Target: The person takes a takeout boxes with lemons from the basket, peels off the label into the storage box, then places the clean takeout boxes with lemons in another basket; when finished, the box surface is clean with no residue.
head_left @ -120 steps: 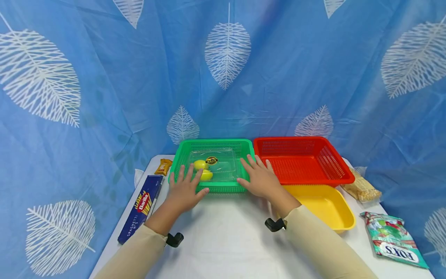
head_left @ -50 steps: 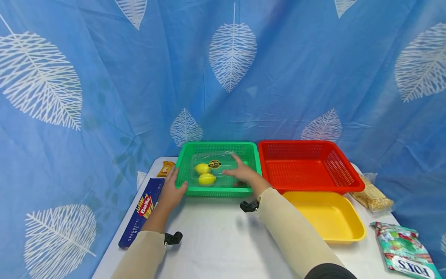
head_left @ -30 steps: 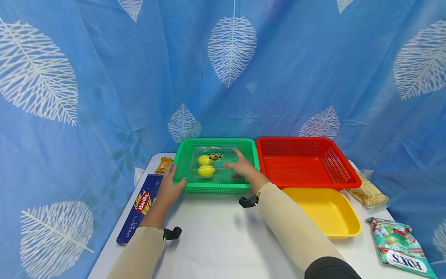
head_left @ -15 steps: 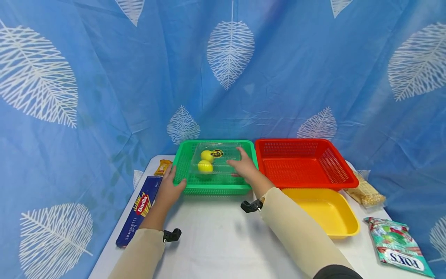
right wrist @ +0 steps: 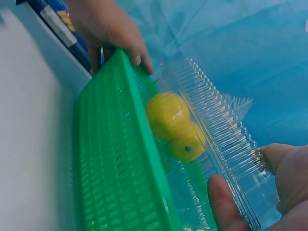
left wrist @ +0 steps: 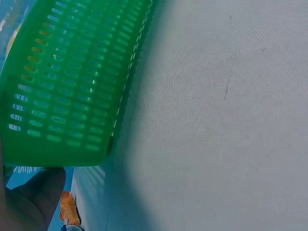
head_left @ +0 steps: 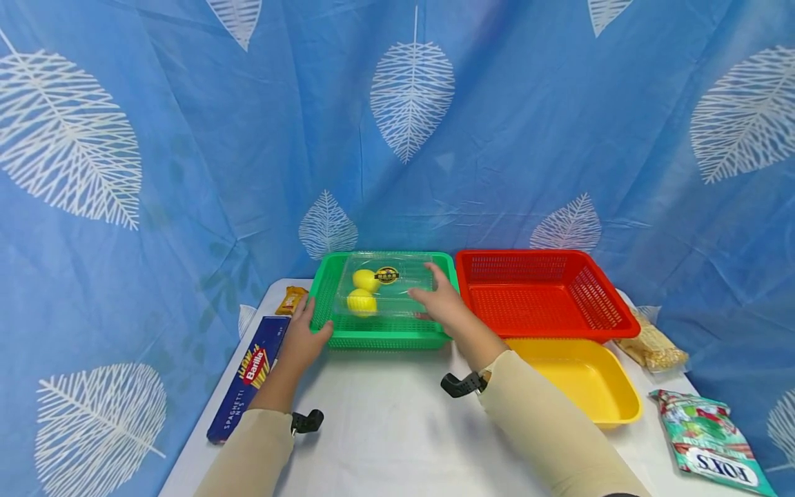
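My right hand (head_left: pixel 442 298) grips the right end of a clear plastic clamshell box (head_left: pixel 406 290), thumb on the near side and fingers at the far side. Two yellow lemons (right wrist: pixel 167 114) lie inside at the box's left part, and a black-and-gold label sits on its lid. The box is tilted and raised within the green basket (head_left: pixel 379 340), its lid up around rim height. On the basket's left side, my left hand (head_left: pixel 304 343) holds the rim near the front corner. Only part of that hand shows in the left wrist view, against the basket's end.
A red basket (head_left: pixel 528 328) stands right of the green one, with a yellow tray (head_left: pixel 577 379) before it. Left lie a blue spaghetti box (head_left: pixel 248 379) and a small orange packet (head_left: pixel 290 301). Right are a bag of yellowish bits (head_left: pixel 655 345) and a green Fox's bag (head_left: pixel 708 438).
My left hand went from above the basket's front to its left rim. The right hand reached in, took hold of the clear box and raised it; the lemons shifted inside.
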{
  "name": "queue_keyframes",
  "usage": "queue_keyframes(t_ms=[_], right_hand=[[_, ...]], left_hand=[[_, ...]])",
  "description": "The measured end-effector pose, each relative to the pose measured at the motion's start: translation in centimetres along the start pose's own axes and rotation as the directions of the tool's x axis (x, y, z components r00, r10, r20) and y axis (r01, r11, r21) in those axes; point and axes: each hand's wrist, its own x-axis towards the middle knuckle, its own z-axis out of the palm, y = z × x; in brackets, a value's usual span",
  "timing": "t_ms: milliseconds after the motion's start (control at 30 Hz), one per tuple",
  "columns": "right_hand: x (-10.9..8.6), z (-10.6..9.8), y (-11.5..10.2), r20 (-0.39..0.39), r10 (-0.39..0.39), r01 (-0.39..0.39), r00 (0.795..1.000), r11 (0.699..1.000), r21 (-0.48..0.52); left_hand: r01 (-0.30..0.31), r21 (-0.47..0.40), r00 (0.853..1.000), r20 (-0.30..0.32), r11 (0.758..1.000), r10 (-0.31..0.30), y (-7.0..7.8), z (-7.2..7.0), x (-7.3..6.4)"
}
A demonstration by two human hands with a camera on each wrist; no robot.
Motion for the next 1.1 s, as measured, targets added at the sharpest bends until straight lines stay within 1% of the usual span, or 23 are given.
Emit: queue_keyframes(t_ms=[233, 467, 700, 867, 1000, 1100], right_hand=[[-2.5, -0.8, -1.0, 0.040, 0.017, -0.018, 0.999, 0.999, 0.027], [-5.1, -1.7, -1.4, -0.003, 0.032, -0.032, 0.999, 0.999, 0.002], [-7.4, -2.7, -1.1, 0.021, 0.000, 0.000, 1.000, 1.000, -0.022], [-9.1, -2.8, -0.8, 0.037, 0.020, -0.020, 0.999, 1.000, -0.002], [-10.3, -2.7, -0.4, 0.048, 0.035, -0.036, 0.998, 0.999, 0.010], [-11.3, -2.6, 0.2, 0.072, 0.033, -0.033, 0.997, 0.999, 0.006]], left_hand=[[-0.003, 0.033, 1.000, -0.006, 0.999, 0.003, -0.4, 0.1, 0.3], [0.004, 0.041, 1.000, -0.001, 0.999, -0.004, -0.6, 0.3, 0.4], [-0.015, 0.038, 1.000, -0.006, 0.999, 0.015, -0.5, 0.2, 0.4], [-0.003, 0.048, 1.000, -0.009, 0.999, 0.004, -0.4, 0.3, 0.4], [-0.007, 0.061, 1.000, -0.016, 0.998, 0.008, -0.3, 0.3, 0.4], [-0.013, 0.064, 1.000, -0.022, 0.998, 0.015, -0.3, 0.2, 0.4]])
